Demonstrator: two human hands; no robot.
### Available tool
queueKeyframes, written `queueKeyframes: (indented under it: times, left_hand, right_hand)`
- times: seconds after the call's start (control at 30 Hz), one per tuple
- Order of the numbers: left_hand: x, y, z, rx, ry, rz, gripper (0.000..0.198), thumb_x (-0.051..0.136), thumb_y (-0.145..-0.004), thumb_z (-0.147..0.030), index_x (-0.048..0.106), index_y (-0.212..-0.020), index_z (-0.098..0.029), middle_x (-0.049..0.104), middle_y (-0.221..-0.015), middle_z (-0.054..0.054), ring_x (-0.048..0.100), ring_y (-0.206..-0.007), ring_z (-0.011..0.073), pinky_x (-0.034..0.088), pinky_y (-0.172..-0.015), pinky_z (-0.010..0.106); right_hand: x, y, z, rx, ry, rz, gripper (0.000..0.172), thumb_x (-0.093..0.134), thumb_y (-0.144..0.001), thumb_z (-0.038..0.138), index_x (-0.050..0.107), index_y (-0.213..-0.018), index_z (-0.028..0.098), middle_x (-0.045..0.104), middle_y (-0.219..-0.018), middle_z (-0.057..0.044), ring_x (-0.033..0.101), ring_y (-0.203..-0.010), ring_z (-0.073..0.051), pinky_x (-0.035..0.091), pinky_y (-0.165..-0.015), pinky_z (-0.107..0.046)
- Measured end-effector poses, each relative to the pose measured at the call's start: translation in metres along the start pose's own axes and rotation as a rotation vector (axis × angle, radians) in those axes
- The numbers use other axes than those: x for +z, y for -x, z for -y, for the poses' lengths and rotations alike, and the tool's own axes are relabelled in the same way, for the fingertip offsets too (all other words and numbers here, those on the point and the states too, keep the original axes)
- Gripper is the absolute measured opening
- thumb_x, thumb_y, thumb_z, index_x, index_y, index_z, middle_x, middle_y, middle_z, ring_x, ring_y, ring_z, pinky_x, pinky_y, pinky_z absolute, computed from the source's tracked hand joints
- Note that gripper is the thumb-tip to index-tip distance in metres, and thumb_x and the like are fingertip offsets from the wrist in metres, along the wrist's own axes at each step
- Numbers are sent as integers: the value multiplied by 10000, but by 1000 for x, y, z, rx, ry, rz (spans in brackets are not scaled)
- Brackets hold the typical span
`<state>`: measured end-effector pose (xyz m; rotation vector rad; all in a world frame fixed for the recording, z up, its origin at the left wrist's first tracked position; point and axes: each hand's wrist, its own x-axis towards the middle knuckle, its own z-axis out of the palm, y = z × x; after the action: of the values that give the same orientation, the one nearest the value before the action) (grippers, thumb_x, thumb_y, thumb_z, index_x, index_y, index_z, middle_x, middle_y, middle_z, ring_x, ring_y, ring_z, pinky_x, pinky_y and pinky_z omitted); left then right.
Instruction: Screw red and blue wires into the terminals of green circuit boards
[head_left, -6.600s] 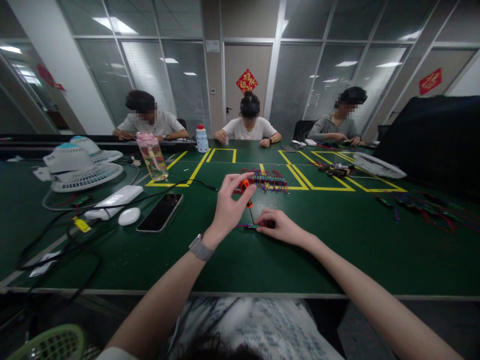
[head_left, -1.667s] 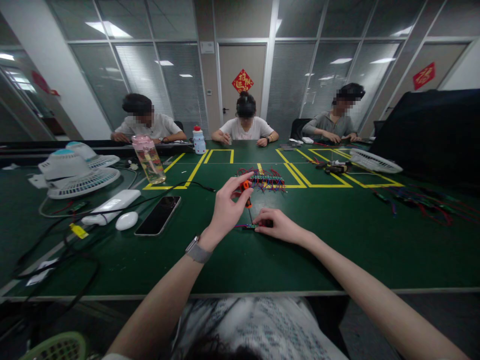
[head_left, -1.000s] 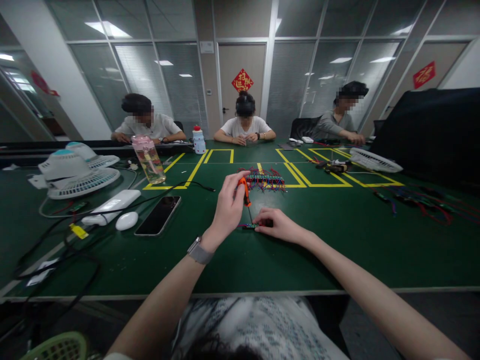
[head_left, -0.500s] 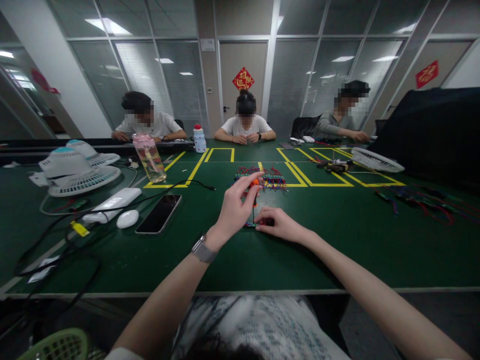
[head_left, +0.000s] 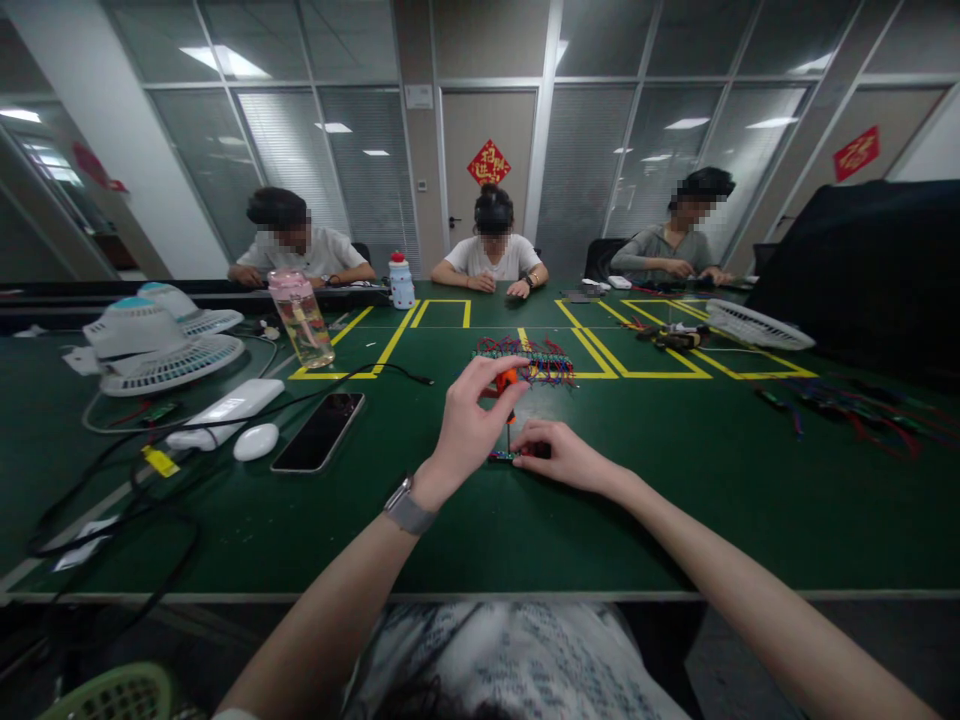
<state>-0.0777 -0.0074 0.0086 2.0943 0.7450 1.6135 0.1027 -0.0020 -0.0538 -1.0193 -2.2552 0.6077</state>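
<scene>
My left hand [head_left: 472, 415] is closed around the orange handle of a screwdriver [head_left: 509, 381], which stands upright with its shaft pointing down. Below it, the tip meets a small green circuit board [head_left: 501, 456] lying on the table. My right hand [head_left: 559, 452] grips the board's right end between thumb and fingers; a dark part beneath these fingers is mostly hidden. Just beyond my hands lies a row of circuit boards with red and blue wires [head_left: 551, 362].
On the left are a phone [head_left: 319, 432], a white case [head_left: 256, 441], a white power bank [head_left: 225, 412], cables, fans [head_left: 169, 362] and a bottle [head_left: 301, 318]. Wired boards [head_left: 847, 405] and tools [head_left: 679, 335] lie right. Three people sit across the green table [head_left: 645, 540].
My hands stay at the board, with the screwdriver still upright in the left. Across the table, the middle person's hands have parted and the right person has drawn an arm in.
</scene>
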Motion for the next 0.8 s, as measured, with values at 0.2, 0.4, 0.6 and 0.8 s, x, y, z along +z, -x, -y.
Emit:
queueKeyframes:
  times: [0.2, 0.4, 0.6, 0.8]
  left_hand:
    - [3, 2, -1, -10, 122, 52, 332, 443, -978, -227, 562, -1287, -240, 610, -1155, 74, 636, -930, 135, 553, -754, 230]
    - [2, 3, -1, 17, -34, -74, 189, 662, -859, -241, 683, -1046, -223, 609, -942, 29, 602, -871, 132, 531, -723, 205]
    - [1, 4, 1, -38, 98, -16, 314, 430, -982, -239, 576, -1259, -241, 614, -1138, 67, 629, -905, 133, 548, -741, 227]
    - [1, 3, 1, -23, 6, -62, 219, 609, -895, -251, 668, -1105, -236, 607, -976, 36, 607, -893, 137, 536, -724, 203]
  right_hand:
    - [1, -1, -2, -13, 9, 2, 119, 668, -827, 234, 714, -903, 154, 609, -810, -35, 577, -687, -145, 470, -664, -270]
    - [1, 0, 0, 1, -5, 0, 126, 673, -824, 239, 715, -902, 150, 605, -810, -37, 579, -687, -147, 471, -657, -267]
    - [1, 0, 1, -5, 7, 5, 131, 672, -826, 232, 721, -915, 149, 614, -824, -41, 587, -700, -149, 467, -667, -267]
    - [0, -1, 3, 3, 11, 4, 125, 676, -825, 227, 724, -911, 151, 618, -818, -40, 586, -705, -153, 466, -666, -269]
